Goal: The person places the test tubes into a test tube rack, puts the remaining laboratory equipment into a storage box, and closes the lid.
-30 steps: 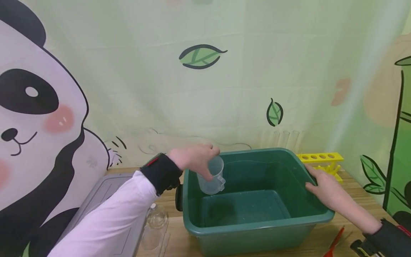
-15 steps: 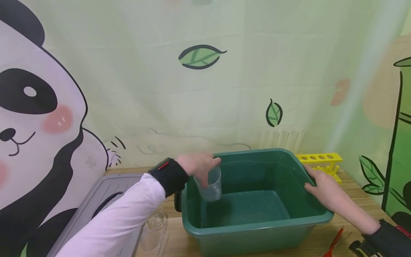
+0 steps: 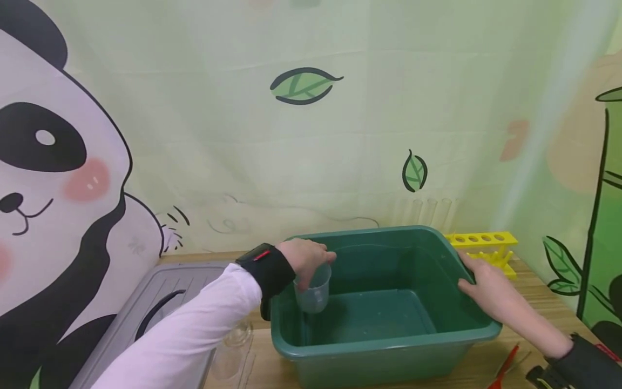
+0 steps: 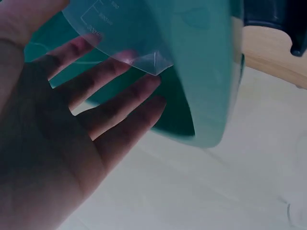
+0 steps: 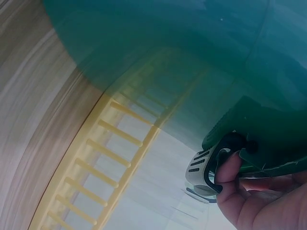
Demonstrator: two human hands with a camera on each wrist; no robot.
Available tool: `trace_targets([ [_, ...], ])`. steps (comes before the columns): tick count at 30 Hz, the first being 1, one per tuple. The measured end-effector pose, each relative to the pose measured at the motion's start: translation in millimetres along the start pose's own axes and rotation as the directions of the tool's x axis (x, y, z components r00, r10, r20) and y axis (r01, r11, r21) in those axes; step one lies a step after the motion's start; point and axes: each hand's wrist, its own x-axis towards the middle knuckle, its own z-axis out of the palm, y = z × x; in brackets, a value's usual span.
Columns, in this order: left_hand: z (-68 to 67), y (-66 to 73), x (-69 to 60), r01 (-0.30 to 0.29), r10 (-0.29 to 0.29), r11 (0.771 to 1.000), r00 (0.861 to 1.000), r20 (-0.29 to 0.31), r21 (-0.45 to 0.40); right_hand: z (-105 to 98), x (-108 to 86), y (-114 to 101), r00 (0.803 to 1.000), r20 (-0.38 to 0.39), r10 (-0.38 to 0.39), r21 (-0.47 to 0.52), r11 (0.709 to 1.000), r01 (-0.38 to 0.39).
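Note:
My left hand holds a clear plastic measuring cup near its top, inside the left end of a deep green tub. Measuring marks show on the cup in the left wrist view, where the fingertips lie along its side and bottom edge. At the tub's other end, my right hand grips the rim. Seen from the right wrist, its fingers curl under the rim beside a grey and black handle clip. Any contents of the cup cannot be made out.
A yellow test tube rack stands behind the tub's right end. Left of the tub are a grey lid-like panel and clear glassware. A thin red tool lies at front right. A printed cloth hangs behind.
My left hand has moved down with the cup, deeper into the tub. The tub has shifted slightly left. My right hand keeps its hold on the rim.

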Motion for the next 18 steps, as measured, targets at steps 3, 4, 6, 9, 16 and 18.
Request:
trace_targets([
  [3, 1.3, 1.9, 2.6, 0.015, -0.015, 1.0, 1.0, 0.026, -0.018, -0.5, -0.5, 0.3, 1.0, 0.001, 0.003, -0.001, 1.0, -0.003],
  [4, 1.8, 2.3, 3.3, 0.022, -0.021, 0.999, 0.999, 0.033, -0.025, -0.7, -0.6, 0.3, 1.0, 0.001, 0.005, 0.0, 1.0, -0.005],
  [6, 2.8, 2.8, 4.5, 0.024, -0.023, 0.999, 0.999, 0.041, -0.027, -0.9, -0.8, 0.6, 1.0, 0.004, 0.008, 0.002, 1.0, -0.008],
  [9, 4.3, 2.5, 5.3, 0.021, -0.02, 0.999, 0.999, 0.049, -0.029, -0.4, -1.1, -0.7, 1.0, 0.003, 0.0, 0.004, 1.0, 0.0],
  [16, 4.0, 0.5, 3.5, 0.013, -0.012, 1.0, 0.999, 0.053, -0.014, 1.4, -2.7, -7.9, 1.0, -0.001, -0.007, 0.007, 1.0, 0.007],
  [18, 3.7, 1.3, 2.9, 0.011, -0.011, 1.0, 0.998, 0.057, 0.008, 1.6, -3.0, -9.3, 1.0, 0.01, 0.0, 0.005, 1.0, 0.0],
])
